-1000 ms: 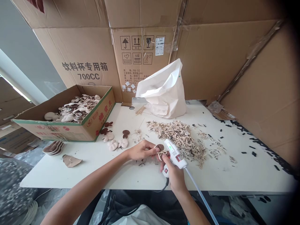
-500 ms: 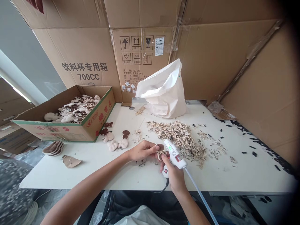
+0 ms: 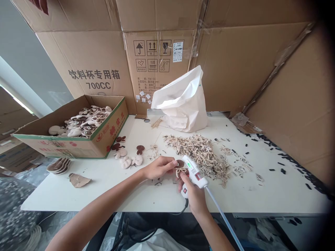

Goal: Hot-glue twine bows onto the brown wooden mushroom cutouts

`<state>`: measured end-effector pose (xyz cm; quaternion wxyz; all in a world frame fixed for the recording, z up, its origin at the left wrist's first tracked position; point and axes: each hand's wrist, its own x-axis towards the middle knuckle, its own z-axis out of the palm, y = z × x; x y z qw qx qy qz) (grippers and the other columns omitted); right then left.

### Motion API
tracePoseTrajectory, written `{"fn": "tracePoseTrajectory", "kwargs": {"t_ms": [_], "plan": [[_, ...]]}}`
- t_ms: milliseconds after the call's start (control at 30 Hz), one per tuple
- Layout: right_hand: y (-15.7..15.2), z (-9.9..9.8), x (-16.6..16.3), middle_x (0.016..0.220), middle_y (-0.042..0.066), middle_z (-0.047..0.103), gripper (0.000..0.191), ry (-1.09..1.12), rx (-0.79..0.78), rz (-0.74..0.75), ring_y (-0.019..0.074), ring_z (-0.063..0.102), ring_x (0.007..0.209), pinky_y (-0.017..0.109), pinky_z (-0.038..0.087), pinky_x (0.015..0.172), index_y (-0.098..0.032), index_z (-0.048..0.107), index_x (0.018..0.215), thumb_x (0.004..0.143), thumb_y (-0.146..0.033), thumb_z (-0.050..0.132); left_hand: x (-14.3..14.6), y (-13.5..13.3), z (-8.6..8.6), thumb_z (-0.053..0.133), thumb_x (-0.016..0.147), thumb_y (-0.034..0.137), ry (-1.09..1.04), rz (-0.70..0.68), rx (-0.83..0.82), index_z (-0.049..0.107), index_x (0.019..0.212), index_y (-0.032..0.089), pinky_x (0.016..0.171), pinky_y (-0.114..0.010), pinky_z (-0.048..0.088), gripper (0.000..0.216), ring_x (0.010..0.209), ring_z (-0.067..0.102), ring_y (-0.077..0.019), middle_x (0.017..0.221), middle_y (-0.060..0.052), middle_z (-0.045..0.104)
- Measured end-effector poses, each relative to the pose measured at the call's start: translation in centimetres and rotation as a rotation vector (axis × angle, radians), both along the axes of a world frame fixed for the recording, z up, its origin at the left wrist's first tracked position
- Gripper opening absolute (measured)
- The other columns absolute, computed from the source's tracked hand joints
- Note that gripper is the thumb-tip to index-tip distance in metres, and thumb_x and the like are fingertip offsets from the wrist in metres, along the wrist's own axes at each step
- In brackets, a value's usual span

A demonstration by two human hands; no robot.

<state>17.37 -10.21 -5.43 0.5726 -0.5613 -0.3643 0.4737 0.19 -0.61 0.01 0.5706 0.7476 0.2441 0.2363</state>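
Observation:
My left hand pinches a small brown plush piece in front of me, above the table. A cream cord bow lies across the lower part of that piece. My right hand is wrapped round a white hot glue gun with a green-lit display, while its thumb and fingertips press at the bow. A glue stick runs out of the gun's back end down toward me. Just beyond the gun spreads a pile of cream cord bows. The gun's nozzle is hard to make out.
At the left stands an open cardboard box of plush pieces. Loose brown and cream pieces lie beside it, with a stack and a cardboard scrap nearer. A white bag stands behind; black bits are scattered right.
Both hands stay nearly in place, still holding the plush piece and the glue gun. The view has shifted very slightly.

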Motion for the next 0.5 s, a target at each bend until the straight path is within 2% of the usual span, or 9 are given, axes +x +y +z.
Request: {"fn": "tracePoseTrajectory", "kwargs": {"t_ms": [133,333,500], "plan": [[0.0,0.04,0.08,0.062,0.0,0.067,0.035,0.001,-0.002,0.0,0.0145,0.051,0.048,0.027,0.039,0.047,-0.021,0.07,0.089,0.088,-0.055,0.076,-0.06,0.26,-0.27,0.047,0.105,0.055,0.028,-0.008,-0.001,0.059,0.081,0.015,0.063,-0.026,0.039,0.048,0.066,0.052,-0.0126,0.075,-0.002,0.062],[-0.03,0.84,0.0,0.058,-0.001,0.064,0.039,-0.014,-0.024,-0.002,0.015,0.052,0.046,0.027,0.038,0.045,-0.021,0.07,0.083,0.083,-0.059,0.077,-0.03,-0.13,0.48,0.061,0.099,0.042,-0.043,-0.088,-0.038,0.065,0.1,0.014,0.076,-0.03,0.048,0.028,0.082,0.065,-0.019,0.09,-0.008,0.072],[-0.05,0.63,-0.15,0.058,-0.001,0.064,0.038,-0.014,-0.009,-0.025,0.0142,0.05,0.046,0.027,0.037,0.045,-0.021,0.07,0.082,0.086,-0.058,0.076,0.06,-0.28,0.68,0.054,0.101,0.037,-0.069,-0.106,-0.077,0.067,0.097,0.014,0.074,-0.03,0.048,0.027,0.08,0.062,-0.0188,0.089,-0.008,0.071]]}}
